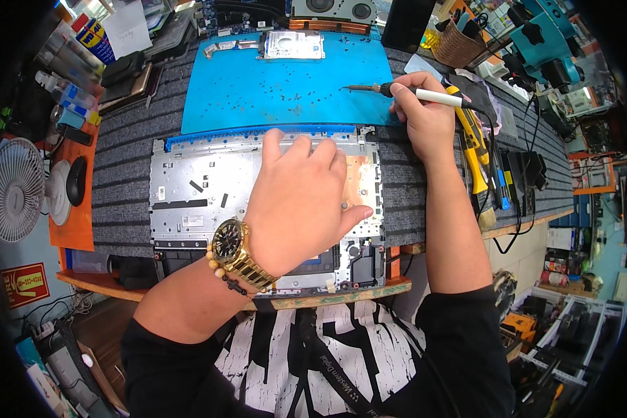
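Laptop shell (216,155) looks stripped, loose screws (297,109) not refitted yet; right hand (428,124) gripping soldering iron (435,97), left hand (296,202) spread open.

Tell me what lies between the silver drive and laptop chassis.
Blue mat, strewn with small dark pieces, lies between drive and chassis in the head view.
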The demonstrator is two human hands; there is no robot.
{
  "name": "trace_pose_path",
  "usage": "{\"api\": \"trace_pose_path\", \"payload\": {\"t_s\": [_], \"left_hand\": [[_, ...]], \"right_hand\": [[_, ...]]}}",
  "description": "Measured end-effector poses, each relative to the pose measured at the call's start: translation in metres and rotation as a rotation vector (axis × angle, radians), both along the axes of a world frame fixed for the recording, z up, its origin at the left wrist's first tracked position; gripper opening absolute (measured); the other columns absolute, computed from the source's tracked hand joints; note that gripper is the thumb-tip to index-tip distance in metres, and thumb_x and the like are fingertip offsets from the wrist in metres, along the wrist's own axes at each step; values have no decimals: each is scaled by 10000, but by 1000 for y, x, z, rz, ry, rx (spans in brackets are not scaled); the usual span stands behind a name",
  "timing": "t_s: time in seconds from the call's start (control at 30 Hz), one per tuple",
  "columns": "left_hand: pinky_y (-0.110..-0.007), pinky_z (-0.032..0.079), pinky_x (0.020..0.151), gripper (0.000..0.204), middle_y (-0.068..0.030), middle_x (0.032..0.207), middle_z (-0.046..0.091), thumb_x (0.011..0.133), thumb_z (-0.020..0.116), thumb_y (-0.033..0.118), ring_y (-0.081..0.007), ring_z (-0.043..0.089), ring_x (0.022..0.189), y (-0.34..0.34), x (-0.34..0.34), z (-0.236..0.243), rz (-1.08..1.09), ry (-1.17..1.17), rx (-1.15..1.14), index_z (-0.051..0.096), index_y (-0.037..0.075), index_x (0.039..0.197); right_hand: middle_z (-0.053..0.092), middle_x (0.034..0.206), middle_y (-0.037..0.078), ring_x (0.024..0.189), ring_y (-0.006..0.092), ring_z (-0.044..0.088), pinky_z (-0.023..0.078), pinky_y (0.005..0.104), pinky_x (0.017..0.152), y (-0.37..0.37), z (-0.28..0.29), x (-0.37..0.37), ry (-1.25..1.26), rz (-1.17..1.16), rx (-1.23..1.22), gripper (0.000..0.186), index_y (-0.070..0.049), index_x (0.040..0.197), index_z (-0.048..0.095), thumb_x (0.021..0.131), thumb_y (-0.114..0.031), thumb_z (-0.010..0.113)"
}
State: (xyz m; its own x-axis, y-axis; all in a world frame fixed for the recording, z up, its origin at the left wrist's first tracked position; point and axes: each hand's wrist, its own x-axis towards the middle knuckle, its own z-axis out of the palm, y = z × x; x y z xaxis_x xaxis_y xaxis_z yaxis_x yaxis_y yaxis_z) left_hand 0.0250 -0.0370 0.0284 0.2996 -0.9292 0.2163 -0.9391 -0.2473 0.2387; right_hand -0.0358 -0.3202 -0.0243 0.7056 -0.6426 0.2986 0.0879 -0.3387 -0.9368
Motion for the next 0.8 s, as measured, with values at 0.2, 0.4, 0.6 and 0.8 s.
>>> {"api": "trace_pose_path", "payload": {"t_s": [0.2,0.4,0.6,0.8], "left_hand": [[-606,392,1140,645,-125,1309,744,921,879,530,-315,671,1174,0,0,0,1,2,8,778,-9,1261],[-606,390,1145,650,-128,1318,749,919,880,532,-318,674,1179,0,0,0,7,-3,16,778,-10,1263],[-594,393,1147,650,-132,1325,753,916,883,526,-321,674,1187,0,0,-1,3,-3,6,778,-13,1263],[-591,394,1148,659,-136,1325,755,916,882,526,-323,676,1193,0,0,1,7,-3,26,779,-17,1274]], "right_hand": [[730,813,3,673,63,627,477,255,602,4,1,0,-23,9,4,152,-37,1057,767,1021,-160,848],[740,847,-16,731,52,617,472,258,643,11,6,0,43,43,-47,154,-41,1061,787,1002,-165,859],[746,856,-13,765,56,615,477,265,673,12,6,1,55,49,-72,163,-37,1042,796,990,-175,866],[742,855,-13,769,64,610,477,273,679,12,4,1,56,51,-90,187,-32,1043,800,990,-200,862]]}}
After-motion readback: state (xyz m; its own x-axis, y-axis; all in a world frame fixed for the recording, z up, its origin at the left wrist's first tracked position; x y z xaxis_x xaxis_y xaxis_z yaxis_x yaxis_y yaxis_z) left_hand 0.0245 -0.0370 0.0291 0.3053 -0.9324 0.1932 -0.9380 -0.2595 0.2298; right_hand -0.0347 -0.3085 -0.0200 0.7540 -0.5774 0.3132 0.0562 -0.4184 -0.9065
